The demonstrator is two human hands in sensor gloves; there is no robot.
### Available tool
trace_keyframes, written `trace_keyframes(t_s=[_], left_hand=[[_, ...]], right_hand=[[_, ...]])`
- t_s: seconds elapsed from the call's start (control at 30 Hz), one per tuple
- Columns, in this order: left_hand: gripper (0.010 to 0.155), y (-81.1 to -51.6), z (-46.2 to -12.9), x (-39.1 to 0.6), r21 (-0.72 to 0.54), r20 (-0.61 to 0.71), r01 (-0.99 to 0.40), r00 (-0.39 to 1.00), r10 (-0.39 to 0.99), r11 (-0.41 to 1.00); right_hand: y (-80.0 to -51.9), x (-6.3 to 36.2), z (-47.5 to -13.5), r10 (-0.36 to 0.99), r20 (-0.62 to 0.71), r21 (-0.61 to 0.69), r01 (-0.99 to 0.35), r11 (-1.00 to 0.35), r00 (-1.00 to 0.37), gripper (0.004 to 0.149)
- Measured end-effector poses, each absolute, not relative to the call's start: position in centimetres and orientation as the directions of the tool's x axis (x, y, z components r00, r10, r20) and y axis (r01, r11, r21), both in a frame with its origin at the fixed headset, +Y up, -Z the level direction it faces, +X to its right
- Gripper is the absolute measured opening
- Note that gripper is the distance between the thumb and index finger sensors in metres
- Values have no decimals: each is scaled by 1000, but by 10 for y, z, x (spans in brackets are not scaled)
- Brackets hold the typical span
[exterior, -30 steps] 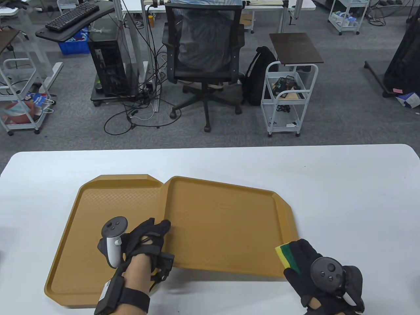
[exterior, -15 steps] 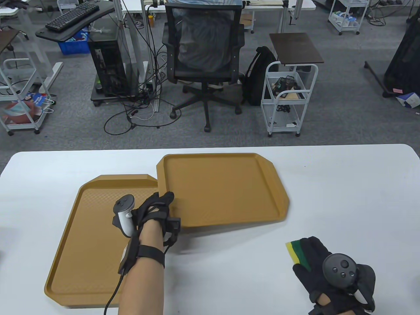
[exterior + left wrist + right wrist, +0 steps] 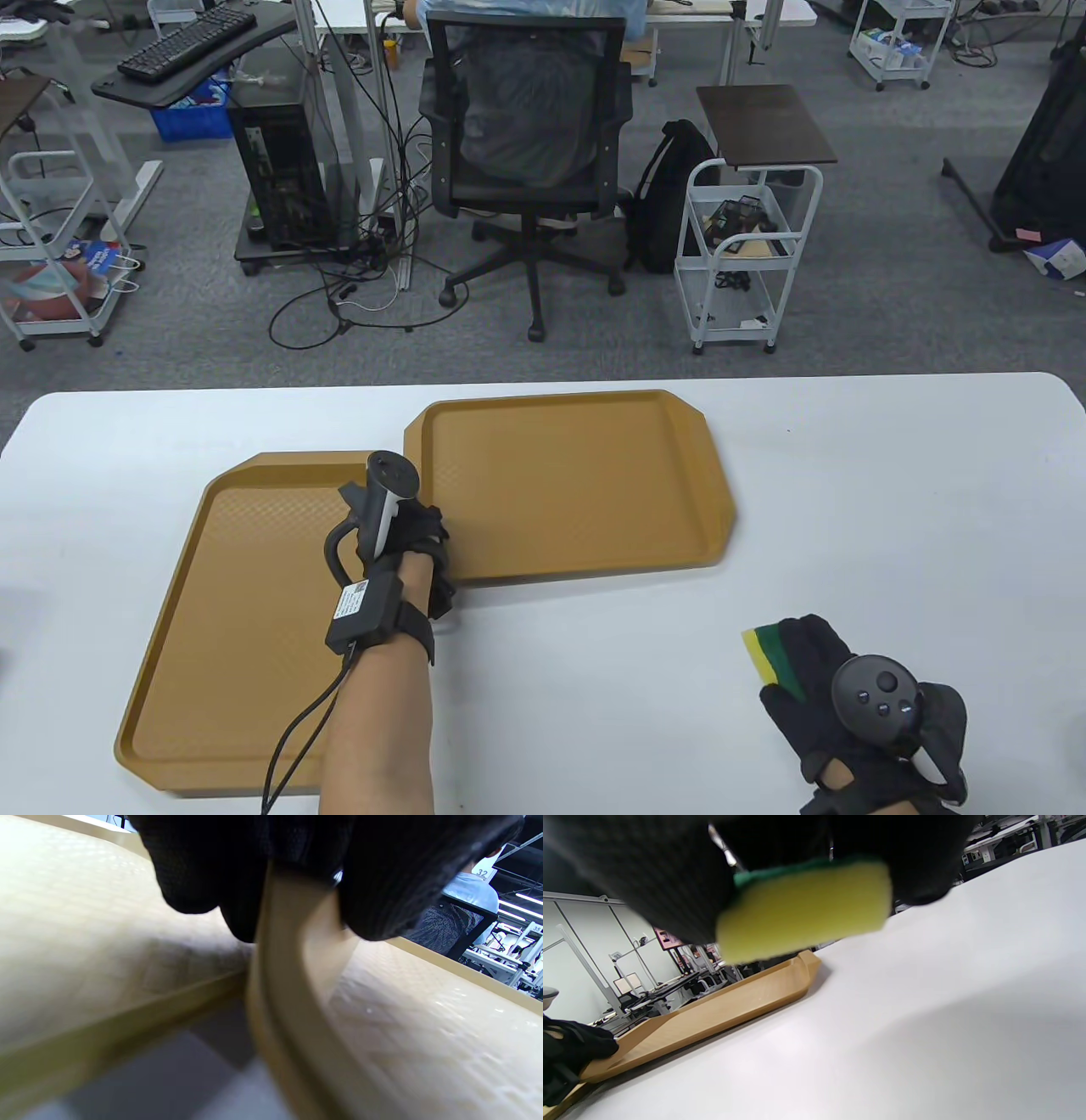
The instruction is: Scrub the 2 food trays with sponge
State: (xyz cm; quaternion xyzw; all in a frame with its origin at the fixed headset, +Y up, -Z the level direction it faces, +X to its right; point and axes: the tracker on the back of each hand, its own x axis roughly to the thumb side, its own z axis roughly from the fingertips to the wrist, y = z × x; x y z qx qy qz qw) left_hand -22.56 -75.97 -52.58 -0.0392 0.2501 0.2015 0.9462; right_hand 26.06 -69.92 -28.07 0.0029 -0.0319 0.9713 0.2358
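Two brown food trays are on the white table. The left tray [image 3: 221, 611] lies flat near the front edge. The right tray [image 3: 577, 484] sits farther back, and its near-left corner meets the left tray's right rim. My left hand [image 3: 428, 531] grips that corner. In the left wrist view the gloved fingers [image 3: 191, 870] and thumb pinch the right tray's rim [image 3: 288, 976]. My right hand [image 3: 797, 662] holds a yellow and green sponge [image 3: 764, 649] just above the bare table at the front right, well clear of both trays. The sponge [image 3: 806, 912] fills the top of the right wrist view.
The table's far edge [image 3: 543, 382] lies just behind the right tray. Beyond it on the floor are an office chair [image 3: 530, 144], a white cart [image 3: 747, 255] and a computer tower [image 3: 280, 170]. Bare tabletop [image 3: 891, 509] lies right of the trays.
My left hand slid the right tray off the left tray, away from me, and turned it square to the table's edge. My right hand drew the sponge back off the tray's corner.
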Motion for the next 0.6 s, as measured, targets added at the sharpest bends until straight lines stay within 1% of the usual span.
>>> trace_keyframes(t_s=[0.1,0.17,0.27,0.47,0.6], left_hand=[[67,-766,-527,-229,8,-450,-450,796,405,893],[66,-766,-528,-230,-3,-437,-446,806,400,895],[62,-765,-529,-230,-39,-407,-372,854,325,928],[60,-765,-533,-227,-52,-434,-318,861,265,947],[59,-767,-537,-228,-70,-436,-315,863,255,947]], right_hand=[[-700,259,-281,451,25,-59,-452,-890,-892,73],[-700,259,-281,446,26,-60,-446,-893,-895,73],[-700,258,-281,442,26,-61,-442,-895,-897,72],[-700,258,-280,438,25,-68,-439,-896,-899,72],[-700,258,-279,439,24,-70,-439,-896,-898,72]])
